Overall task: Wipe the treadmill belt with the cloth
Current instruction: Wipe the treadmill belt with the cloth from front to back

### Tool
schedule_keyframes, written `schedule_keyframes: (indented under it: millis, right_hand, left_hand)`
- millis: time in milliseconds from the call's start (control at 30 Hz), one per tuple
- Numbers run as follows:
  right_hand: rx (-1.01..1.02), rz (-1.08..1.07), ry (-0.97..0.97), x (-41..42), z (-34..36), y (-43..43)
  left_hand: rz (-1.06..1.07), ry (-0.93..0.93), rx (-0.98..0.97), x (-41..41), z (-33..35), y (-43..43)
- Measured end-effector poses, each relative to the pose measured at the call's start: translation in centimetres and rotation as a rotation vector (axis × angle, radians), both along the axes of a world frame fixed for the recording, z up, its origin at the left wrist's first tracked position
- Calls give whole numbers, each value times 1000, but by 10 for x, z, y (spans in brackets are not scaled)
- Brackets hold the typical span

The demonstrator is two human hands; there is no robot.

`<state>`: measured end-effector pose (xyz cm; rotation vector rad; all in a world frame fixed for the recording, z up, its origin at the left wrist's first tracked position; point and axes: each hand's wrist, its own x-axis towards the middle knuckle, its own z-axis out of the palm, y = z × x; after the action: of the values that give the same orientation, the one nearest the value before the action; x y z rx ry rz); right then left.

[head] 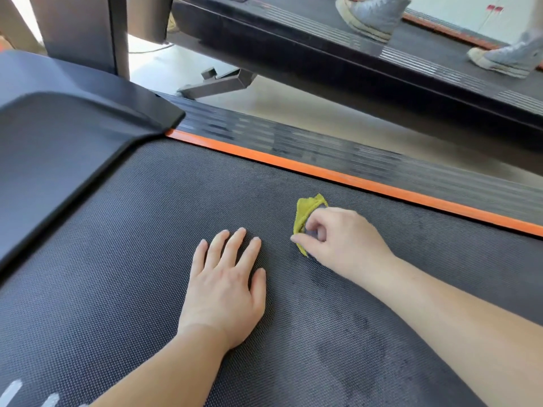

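Our right hand (340,239) curls its fingers around a bunched yellow-green cloth (307,214), pinching it against the treadmill belt (123,274), while our left hand (226,286) lies flat just beside it, palm down, fingers spread. The belt is dark, finely dotted rubber with faint smudged patches near our right forearm, edged on its far side by an orange strip (352,179) and a ribbed black side rail (323,148), with a smooth dark motor cover (73,136) at upper left. Beyond a gap of pale floor (308,110) stands a second treadmill (293,51), where another person's grey sneakers (373,16) step.
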<state>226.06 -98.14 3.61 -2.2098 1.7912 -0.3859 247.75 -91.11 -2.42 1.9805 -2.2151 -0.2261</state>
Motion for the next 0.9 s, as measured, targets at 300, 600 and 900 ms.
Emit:
schedule_keyframes:
  millis: [300, 600, 900]
  right_hand:
    - [202, -264, -24, 15, 1, -2]
    - [23, -438, -921, -5, 48, 24]
    - [-162, -379, -302, -56, 37, 22]
  left_hand:
    - [-1, 3, -2, 1, -1, 0]
    - [5, -1, 0, 1, -2, 1]
    - [5, -8, 14, 0, 3, 1]
